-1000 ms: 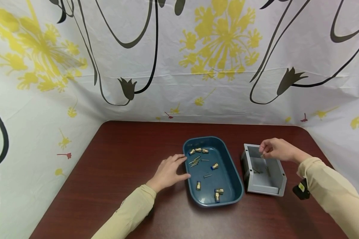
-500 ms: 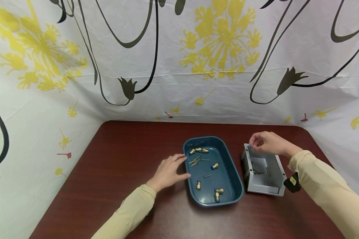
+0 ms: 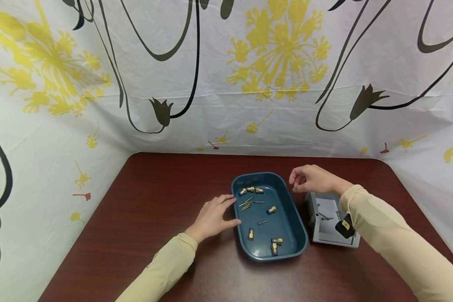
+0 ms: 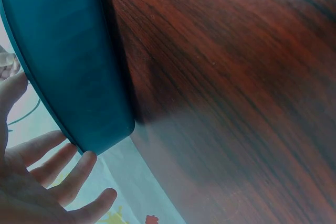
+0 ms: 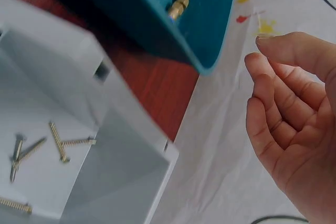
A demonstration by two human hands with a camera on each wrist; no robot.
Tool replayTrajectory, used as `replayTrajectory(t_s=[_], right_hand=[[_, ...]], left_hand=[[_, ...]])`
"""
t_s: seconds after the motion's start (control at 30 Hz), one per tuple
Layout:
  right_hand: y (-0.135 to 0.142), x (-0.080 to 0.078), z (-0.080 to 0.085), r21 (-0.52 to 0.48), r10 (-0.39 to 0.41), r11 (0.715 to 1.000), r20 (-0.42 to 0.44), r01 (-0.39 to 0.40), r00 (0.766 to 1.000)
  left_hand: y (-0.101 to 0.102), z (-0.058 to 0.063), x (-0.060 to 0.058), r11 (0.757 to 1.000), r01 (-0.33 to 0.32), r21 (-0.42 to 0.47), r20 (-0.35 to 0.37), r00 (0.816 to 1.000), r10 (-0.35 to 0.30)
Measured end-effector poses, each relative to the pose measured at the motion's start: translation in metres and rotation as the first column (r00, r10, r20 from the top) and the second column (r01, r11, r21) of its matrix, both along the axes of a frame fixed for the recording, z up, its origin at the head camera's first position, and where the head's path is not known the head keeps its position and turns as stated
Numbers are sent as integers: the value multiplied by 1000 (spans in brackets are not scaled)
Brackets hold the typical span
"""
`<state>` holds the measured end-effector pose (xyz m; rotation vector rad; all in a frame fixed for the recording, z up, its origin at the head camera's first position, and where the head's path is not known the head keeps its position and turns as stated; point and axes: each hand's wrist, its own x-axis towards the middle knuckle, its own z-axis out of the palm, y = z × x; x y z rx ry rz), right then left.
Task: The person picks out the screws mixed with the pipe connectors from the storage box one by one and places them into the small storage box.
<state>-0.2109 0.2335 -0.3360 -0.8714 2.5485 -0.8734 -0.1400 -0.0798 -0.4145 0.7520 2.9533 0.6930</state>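
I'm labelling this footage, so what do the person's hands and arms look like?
The left sleeve and right sleeve are long and pale yellowish beige. The left hand and right hand wear no gloves. A black, blocky device with a small yellow marking shows at the right wrist.

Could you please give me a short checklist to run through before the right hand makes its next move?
1. Right hand free: ok; nothing shows between its fingers.
2. Left hand at the blue tray: ok; its fingers touch the rim.
3. Tray level on the table: ok.
4. Loose screws in the tray: ok; several show.
5. Those screws alone in the tray: not ok; brass fittings lie there too.
6. Only screws in the grey box: cannot tell; the right sleeve hides part of it.
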Motion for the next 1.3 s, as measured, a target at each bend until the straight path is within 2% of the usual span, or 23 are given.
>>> replayTrajectory(t_s=[0.33, 0.63, 1.3], right_hand=[[-31, -4, -9, 1, 81, 997, 26, -81, 996], [-58, -1, -16, -14, 148, 989, 41, -147, 988], [-89, 3, -56, -21, 157, 988, 130, -155, 979]], left_hand=[[0, -1, -1, 1000, 1, 4, -3, 1000, -1], [0, -1, -1, 1000, -1, 18, 1, 1000, 1], [1, 2, 1, 1000, -8, 4, -4, 1000, 8]])
